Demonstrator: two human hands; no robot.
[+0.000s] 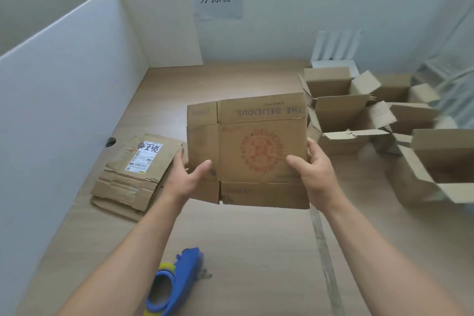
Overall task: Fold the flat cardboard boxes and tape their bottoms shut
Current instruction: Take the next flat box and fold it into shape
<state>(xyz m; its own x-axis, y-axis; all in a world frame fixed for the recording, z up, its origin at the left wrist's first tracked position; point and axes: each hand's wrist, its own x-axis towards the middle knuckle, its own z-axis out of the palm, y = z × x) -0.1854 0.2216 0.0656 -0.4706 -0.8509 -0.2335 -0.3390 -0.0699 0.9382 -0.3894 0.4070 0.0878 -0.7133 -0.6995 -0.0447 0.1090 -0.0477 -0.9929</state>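
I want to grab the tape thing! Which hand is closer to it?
Left. The left hand grips the flat box's left edge, above the blue tape dispenser. The right hand grips the right edge, farther across.

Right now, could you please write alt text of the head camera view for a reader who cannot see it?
Two bare hands, left hand and right hand, hold a flat cardboard box with a red round logo above a wooden table. A stack of flat boxes lies left, folded open boxes right, a blue tape dispenser near.
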